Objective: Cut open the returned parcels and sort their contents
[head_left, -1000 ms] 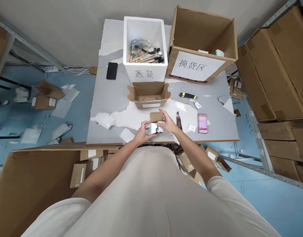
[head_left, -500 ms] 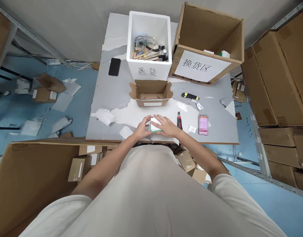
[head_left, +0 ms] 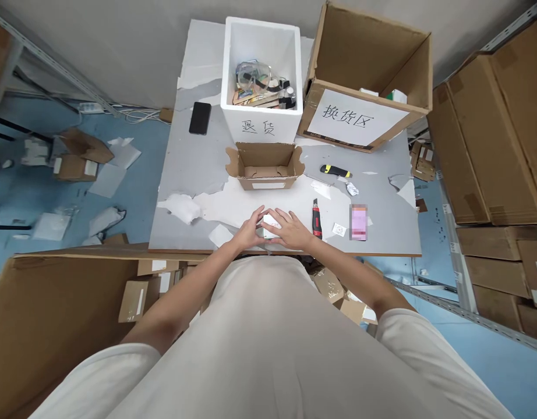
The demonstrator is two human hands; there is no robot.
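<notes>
A small white box (head_left: 271, 223) with a green edge and reddish print lies between my two hands at the front of the table. My left hand (head_left: 248, 231) grips its left side, fingers bent around it. From the right, my right hand (head_left: 292, 231) holds it too, with fingers over part of the top. Much of the box is covered by the fingers. Beyond the hands stands an open brown carton (head_left: 268, 183) with a white label. To the right of my right hand lies a red and black utility knife (head_left: 317, 220).
Behind the carton stand a white foam box (head_left: 262, 125) holding goggles and mixed items, and a large cardboard box (head_left: 321, 122) with a paper sign. A black phone (head_left: 200, 119), a yellow-black cutter (head_left: 335, 170), a pink blurred item (head_left: 359, 222) and paper scraps lie on the table.
My right hand's fingers have shifted over the white box, hiding more of its right side and green edge. The camera view has moved slightly. Both hands remain at the box.
</notes>
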